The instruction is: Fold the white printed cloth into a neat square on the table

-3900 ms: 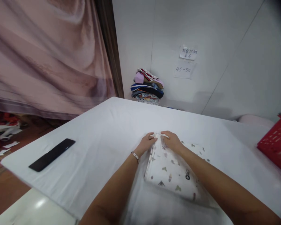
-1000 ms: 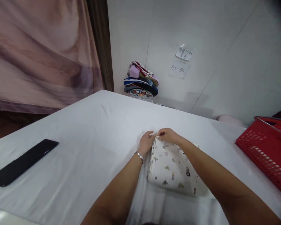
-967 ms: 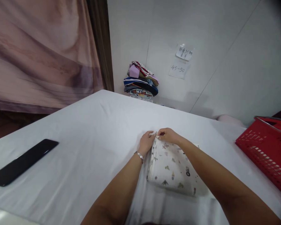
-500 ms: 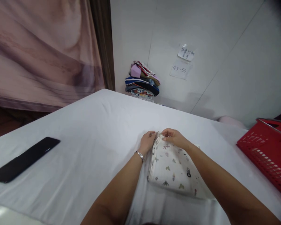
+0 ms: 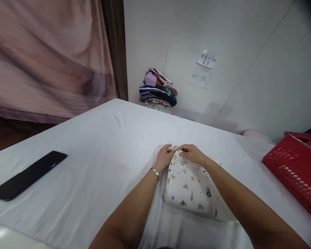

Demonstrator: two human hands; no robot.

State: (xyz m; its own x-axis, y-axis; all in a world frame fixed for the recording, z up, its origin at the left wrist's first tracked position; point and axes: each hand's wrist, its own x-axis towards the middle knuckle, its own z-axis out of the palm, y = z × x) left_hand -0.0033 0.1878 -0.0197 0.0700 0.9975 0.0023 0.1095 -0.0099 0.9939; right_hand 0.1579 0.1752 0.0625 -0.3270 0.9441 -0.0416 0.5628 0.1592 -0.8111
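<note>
While both forearms reach forward from the lower edge of the view, a folded white printed cloth (image 5: 190, 193) lies between them on a white table covering (image 5: 106, 138). Its print consists of small leaf, starfish and other motifs; the right forearm crosses above its right portion. A silver-coloured bracelet (image 5: 155, 173) encircles the left wrist. The left hand (image 5: 163, 157) contacts the stacked folds at the far left corner of the cloth; whether its fingers are closed on them cannot be determined. The right hand (image 5: 194, 154), just beside it, pinches the edge of the upper layers between thumb and fingertips. Well to the left, a glossy black slab (image 5: 28, 175) lies flat. To the right stands a red perforated plastic basket (image 5: 295, 169) with a metal handle. Beyond the far table edge, a pile of folded textiles (image 5: 158, 90) rises against a pale panel wall (image 5: 238, 52). Two paper signs (image 5: 199, 77) are mounted on this wall, the lower marked "45-50". A pinkish drape (image 5: 49, 58) hangs at far left.
</note>
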